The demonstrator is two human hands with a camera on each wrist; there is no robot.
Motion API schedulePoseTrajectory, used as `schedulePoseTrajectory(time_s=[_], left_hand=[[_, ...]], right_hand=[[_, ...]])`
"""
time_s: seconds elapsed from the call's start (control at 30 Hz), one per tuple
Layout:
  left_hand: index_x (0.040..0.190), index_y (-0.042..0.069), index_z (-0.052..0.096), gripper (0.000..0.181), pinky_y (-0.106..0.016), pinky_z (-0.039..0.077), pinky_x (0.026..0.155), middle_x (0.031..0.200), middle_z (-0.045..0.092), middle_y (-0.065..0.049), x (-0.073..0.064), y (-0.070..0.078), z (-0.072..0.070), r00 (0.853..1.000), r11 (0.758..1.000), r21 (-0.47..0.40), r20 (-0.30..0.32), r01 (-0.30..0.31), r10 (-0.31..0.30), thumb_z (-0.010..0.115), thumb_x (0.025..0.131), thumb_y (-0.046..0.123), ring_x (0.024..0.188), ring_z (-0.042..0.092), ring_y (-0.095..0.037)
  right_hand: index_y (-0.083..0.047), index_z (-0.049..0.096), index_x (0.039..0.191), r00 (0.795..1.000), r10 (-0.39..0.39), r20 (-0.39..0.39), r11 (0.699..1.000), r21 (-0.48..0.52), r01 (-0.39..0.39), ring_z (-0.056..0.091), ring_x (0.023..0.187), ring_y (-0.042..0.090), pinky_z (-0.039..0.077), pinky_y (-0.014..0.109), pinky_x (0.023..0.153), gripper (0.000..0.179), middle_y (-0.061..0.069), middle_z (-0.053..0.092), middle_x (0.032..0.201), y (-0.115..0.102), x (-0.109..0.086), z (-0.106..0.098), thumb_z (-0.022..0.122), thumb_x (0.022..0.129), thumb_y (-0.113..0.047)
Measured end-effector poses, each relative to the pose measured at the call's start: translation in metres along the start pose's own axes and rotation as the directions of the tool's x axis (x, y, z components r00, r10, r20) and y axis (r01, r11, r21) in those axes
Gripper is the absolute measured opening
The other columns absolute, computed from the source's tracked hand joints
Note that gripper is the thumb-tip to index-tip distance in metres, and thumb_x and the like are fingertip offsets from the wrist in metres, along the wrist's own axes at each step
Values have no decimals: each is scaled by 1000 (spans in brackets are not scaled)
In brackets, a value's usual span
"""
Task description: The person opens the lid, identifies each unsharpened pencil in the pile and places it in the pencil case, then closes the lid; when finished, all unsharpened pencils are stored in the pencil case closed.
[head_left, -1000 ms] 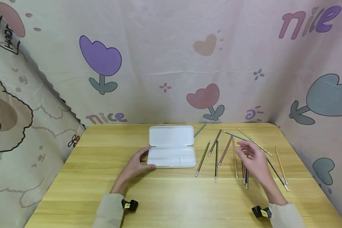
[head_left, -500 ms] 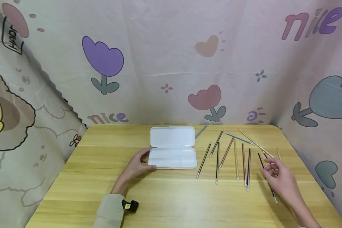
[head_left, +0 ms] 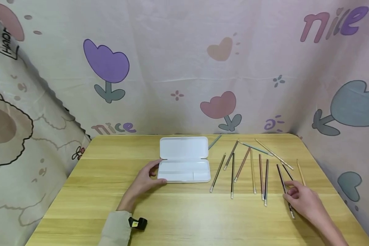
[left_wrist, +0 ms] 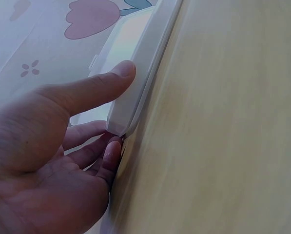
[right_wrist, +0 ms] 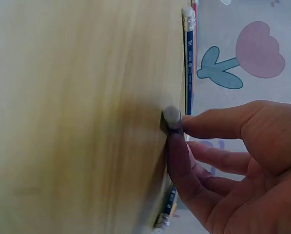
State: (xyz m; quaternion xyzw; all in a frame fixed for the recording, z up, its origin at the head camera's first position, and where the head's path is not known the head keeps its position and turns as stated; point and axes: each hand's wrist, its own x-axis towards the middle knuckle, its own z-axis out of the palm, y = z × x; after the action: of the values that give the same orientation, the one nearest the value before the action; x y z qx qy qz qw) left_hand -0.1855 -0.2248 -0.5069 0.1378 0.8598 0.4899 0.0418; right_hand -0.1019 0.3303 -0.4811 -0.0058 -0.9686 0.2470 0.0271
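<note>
A white pencil case (head_left: 184, 180) lies opened flat on the table, its lid (head_left: 183, 148) toward the back. My left hand (head_left: 147, 177) grips its left end; in the left wrist view the thumb presses the white side wall (left_wrist: 147, 63) and the other fingers curl at the corner. To the right, my right hand (head_left: 305, 200) pinches a dark pencil (head_left: 281, 177) between thumb and fingers near its eraser half. The right wrist view shows the pencil's eraser end (right_wrist: 172, 117) at the fingertips. Another dark pencil (head_left: 287, 171) runs partly hidden behind this hand.
Several pencils lie scattered right of the case, among them a yellow one (head_left: 253, 172), a red one (head_left: 261, 176) and a blue-grey one (head_left: 256, 149). One blue-grey pencil (head_left: 215, 141) sits partly behind the lid. A patterned cloth (head_left: 172, 68) hangs behind the table.
My right hand has moved right and toward the front edge, away from the middle pencils, and now pinches the dark pencil. My left hand keeps its place on the case.
</note>
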Motion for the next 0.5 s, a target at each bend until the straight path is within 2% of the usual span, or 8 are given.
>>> schedulePoseTrajectory(time_s=[0.1, 0.3, 0.4, 0.5], left_hand=[[152, 5, 47, 88, -38, 45, 93, 138, 58, -16, 0, 0, -1, 1000, 1000, 0, -1, 4, -4, 91, 79, 21, 109, 52, -28], [153, 4, 46, 88, -39, 45, 93, 138, 58, -17, 0, -1, 0, 1000, 1000, 7, 4, 8, -8, 91, 79, 22, 108, 52, -27], [153, 5, 46, 88, -39, 45, 93, 139, 58, -16, 0, -1, 1, 1000, 1000, 11, -1, 11, -11, 91, 79, 22, 108, 52, -27], [153, 6, 47, 89, -39, 46, 93, 139, 58, -16, 1, -1, 1, 1000, 1000, 19, -4, 16, -16, 92, 78, 22, 108, 52, -27]], right_hand=[[12, 62, 123, 1000, -1, 7, 1000, -11, 1, 66, 73, 19, 52, 45, 71, 45, 1, 70, 82, -3, 2, -1, 75, 84, -7], [10, 63, 124, 999, 26, 38, 1000, -16, -26, 64, 74, 17, 48, 53, 76, 48, -1, 70, 81, -6, 4, -6, 74, 81, -8], [9, 63, 122, 999, 28, 32, 1000, 5, -28, 65, 76, 19, 48, 48, 74, 44, -1, 69, 83, -8, 5, -8, 74, 83, -8], [7, 66, 116, 1000, 13, -2, 998, 58, -13, 67, 77, 19, 50, 37, 70, 35, 1, 67, 85, -13, 7, -7, 73, 85, -6]])
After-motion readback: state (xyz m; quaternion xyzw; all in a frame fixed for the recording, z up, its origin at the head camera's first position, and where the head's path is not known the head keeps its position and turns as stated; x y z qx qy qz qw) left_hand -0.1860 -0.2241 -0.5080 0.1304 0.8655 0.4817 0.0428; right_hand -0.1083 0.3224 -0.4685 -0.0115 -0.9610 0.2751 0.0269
